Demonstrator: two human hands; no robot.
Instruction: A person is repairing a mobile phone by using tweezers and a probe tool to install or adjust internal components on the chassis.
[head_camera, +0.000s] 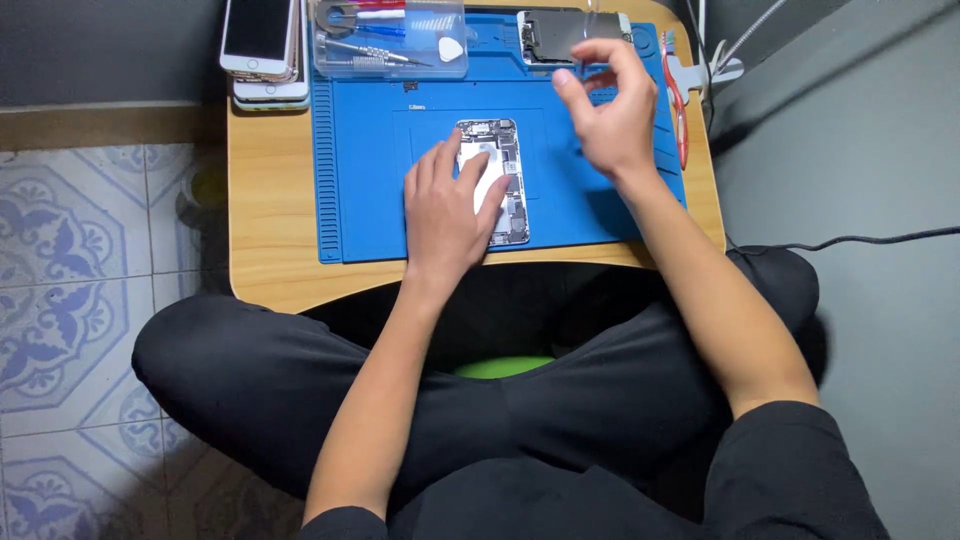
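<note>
Where the patterned floor tiles (70, 300) give way to the small wooden table (270, 230), a stack of phones (262, 50) sits at the far left corner. Next along: clear plastic tool box (390, 38) with screwdrivers and a white pick inside, resting on the top edge of the blue work mat (380, 190).

Centre of mat: opened phone (500, 175), back down, internals exposed. Left hand (450, 205) lies flat over its lower left part, fingers spread and unclenched, pressing it still rather than gripping.

Right hand (605, 110) is lifted above the mat's upper right, thumb and forefinger pinched together. Cannot tell if anything small is held between them. Just beyond it, a detached screen panel (560, 35); red tweezers (676, 100) lie along the mat's right edge.

Judgement: disassembly mid-way, likely handling small parts; any next move would call for fine fingertip control while the phone stays pinned.

Hard to read: the pinch's contents, the parts under the left palm. The phone stack and tool box are cut off at the top edge.
</note>
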